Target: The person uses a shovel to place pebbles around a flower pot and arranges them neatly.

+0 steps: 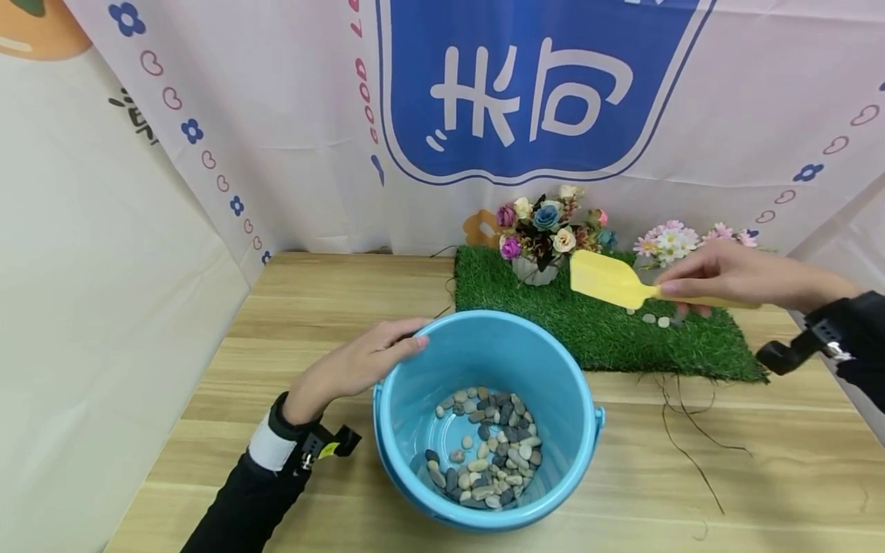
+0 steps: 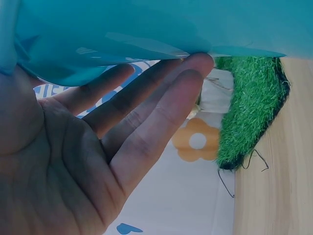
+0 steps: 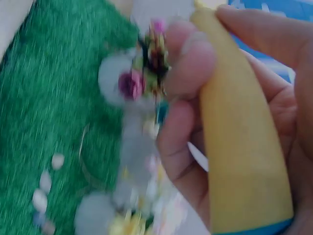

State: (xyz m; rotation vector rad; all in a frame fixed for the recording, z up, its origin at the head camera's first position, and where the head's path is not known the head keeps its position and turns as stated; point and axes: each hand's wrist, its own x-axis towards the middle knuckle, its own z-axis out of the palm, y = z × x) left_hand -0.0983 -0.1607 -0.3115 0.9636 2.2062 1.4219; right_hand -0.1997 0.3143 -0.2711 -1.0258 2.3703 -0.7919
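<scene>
A blue bucket [image 1: 484,521] stands on the table with grey, white and tan pebbles [image 1: 494,453] spread over its bottom. At the bucket's far left rim is my left hand [image 1: 366,355], gripping it with the thumb over the rim; in the left wrist view the long fingers [image 2: 146,132] stretch along the outer wall. My right hand [image 1: 740,275] grips the handle of a yellow toy shovel [image 1: 608,280] above the artificial grass mat [image 1: 601,338]. The shovel's blade points left, and no pebbles show on it. Its yellow handle [image 3: 244,147] fills the palm in the right wrist view.
Several pebbles [image 1: 657,319] lie on the grass mat below my right hand. Two pots of artificial flowers stand at the mat's back: mixed roses [image 1: 549,223] and pink-white daisies [image 1: 671,244]. Loose dark threads [image 1: 691,445] lie on the wooden table [image 1: 311,292]. A printed cloth [image 1: 311,115] hangs behind.
</scene>
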